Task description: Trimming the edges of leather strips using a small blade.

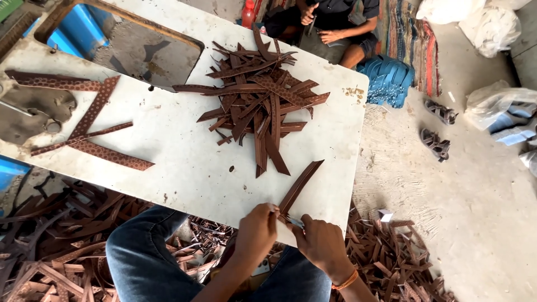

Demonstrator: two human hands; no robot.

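My left hand (256, 230) pinches the near end of a long brown leather strip (301, 184) at the front edge of the white worktable (184, 168). My right hand (320, 241) is closed around a small metal tool (295, 222) whose tip meets the same end of the strip. The strip lies slanted up and to the right on the table. A heap of cut brown strips (258, 98) sits further back on the table.
Patterned brown straps (89, 120) lie at the table's left. Leather offcuts (391, 257) cover the floor around my knees. Another person (341, 25) sits beyond the table, near blue soles (389, 81) and sandals (436, 142).
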